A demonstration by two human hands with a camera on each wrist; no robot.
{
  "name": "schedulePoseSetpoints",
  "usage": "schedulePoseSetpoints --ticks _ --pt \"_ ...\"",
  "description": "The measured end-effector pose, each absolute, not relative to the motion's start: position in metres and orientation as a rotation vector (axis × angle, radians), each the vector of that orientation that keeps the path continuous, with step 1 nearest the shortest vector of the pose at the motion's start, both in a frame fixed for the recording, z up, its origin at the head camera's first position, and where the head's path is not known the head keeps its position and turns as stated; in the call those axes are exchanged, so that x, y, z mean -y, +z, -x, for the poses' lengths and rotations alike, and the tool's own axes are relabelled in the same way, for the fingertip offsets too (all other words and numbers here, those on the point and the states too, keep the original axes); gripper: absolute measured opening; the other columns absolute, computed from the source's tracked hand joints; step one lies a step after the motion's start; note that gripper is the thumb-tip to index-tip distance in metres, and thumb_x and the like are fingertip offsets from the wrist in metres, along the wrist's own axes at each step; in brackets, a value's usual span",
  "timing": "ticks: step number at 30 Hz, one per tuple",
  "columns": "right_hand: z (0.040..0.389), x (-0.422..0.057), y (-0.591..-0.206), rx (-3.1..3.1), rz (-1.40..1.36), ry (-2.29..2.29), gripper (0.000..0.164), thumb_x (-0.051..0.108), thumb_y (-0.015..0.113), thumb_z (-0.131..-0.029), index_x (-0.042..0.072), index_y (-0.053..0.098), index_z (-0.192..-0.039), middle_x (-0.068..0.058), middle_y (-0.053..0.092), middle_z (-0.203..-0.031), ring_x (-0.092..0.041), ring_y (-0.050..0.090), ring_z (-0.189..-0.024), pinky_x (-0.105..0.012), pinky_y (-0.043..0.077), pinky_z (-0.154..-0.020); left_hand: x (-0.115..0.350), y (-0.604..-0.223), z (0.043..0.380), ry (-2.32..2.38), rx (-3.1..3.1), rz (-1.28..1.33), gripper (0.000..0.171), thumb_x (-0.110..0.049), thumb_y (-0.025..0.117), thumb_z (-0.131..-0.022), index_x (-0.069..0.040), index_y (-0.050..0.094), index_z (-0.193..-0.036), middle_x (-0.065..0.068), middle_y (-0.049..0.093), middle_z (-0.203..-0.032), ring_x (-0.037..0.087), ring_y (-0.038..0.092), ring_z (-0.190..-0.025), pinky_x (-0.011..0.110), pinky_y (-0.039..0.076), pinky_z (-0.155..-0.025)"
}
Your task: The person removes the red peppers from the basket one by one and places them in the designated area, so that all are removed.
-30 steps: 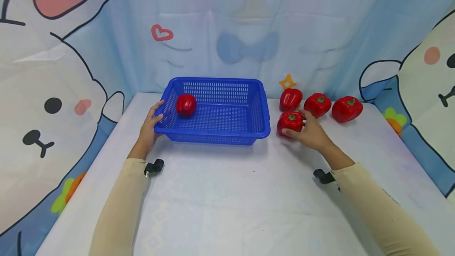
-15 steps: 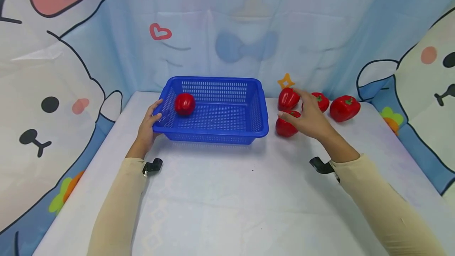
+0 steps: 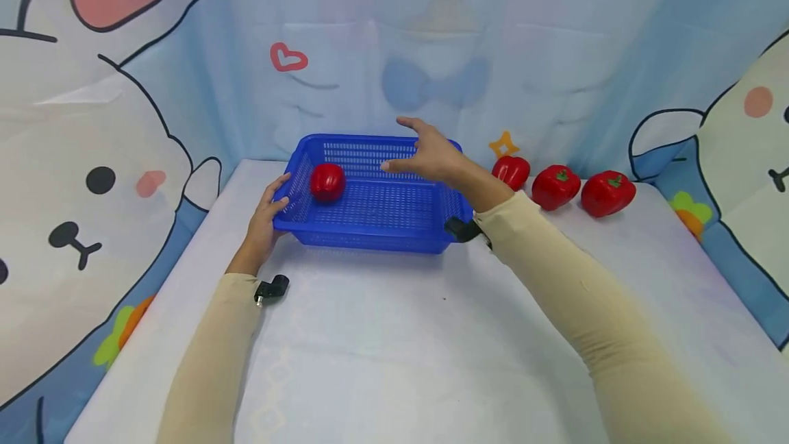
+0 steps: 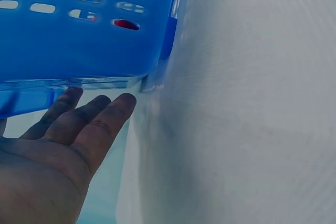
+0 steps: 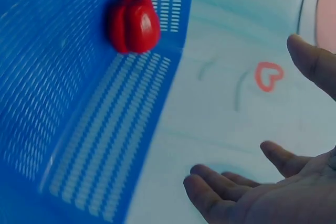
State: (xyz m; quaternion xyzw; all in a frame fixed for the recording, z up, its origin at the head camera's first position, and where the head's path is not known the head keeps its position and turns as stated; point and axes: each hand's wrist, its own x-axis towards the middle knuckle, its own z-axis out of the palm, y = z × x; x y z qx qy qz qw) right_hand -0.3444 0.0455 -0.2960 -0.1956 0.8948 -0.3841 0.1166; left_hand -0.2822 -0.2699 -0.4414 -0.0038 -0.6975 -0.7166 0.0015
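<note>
A blue plastic basket (image 3: 370, 238) stands at the back of the table, with one red bell pepper (image 3: 327, 182) lying in its left end. My left hand (image 3: 261, 228) touches the basket's left end, its fingers (image 4: 102, 129) fairly straight at the rim in the left wrist view. Over the basket's right half, my right hand (image 3: 434, 156) is spread with nothing in it. In the right wrist view its thumb and fingers (image 5: 210, 198) are wide apart beside the basket. Three more bell peppers rest to the right: the left one (image 3: 510, 172), middle one (image 3: 555, 187) and right one (image 3: 607, 193).
A white cloth covers the table (image 3: 370, 348). Behind it hangs a light blue curtain (image 3: 345, 101) printed with cartoon animals. The right sleeve (image 3: 555, 273) crosses the table and hides the spot just right of the basket.
My right hand has left the front pepper and moved left over the basket, its fingers spreading. That pepper has dropped from sight where the sleeve now lies. My left hand stays at the basket.
</note>
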Motion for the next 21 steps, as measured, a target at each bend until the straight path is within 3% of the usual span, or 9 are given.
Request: schedulePoseSetpoints --ticks 6,15,21 --pt "0.375 0.004 -0.323 -2.487 0.498 -1.153 0.093 0.039 0.076 -0.084 0.019 0.022 -0.157 -0.013 0.025 -0.162 -0.033 0.028 -0.148 -0.051 0.034 -0.116 0.263 -0.448 0.280 -2.248 2.209 -0.005 0.052 -0.030 0.033 -0.104 -0.039 0.025 -0.154 0.001 0.009 -0.167 0.039 0.019 -0.150 0.061 0.024 -0.118" --pt "0.389 0.048 -0.352 -2.503 0.555 -0.949 0.084 0.041 0.075 -0.084 0.015 0.034 -0.153 -0.012 0.031 -0.160 -0.032 0.029 -0.148 -0.051 0.033 -0.116 0.261 -0.455 0.274 -2.251 2.202 -0.029 0.052 -0.032 0.035 -0.103 -0.037 0.025 -0.154 0.000 0.008 -0.167 0.040 0.019 -0.150 0.060 0.023 -0.118" --pt "0.398 0.066 -0.367 -2.674 0.717 -0.914 0.067 0.033 0.074 -0.087 0.011 0.048 -0.144 -0.012 0.046 -0.150 -0.030 0.041 -0.141 -0.045 0.039 -0.114 0.261 -0.454 0.274 -2.274 2.183 -0.005 0.053 -0.031 0.036 -0.103 -0.035 0.025 -0.155 0.001 0.009 -0.167 0.040 0.020 -0.150 0.061 0.023 -0.117"
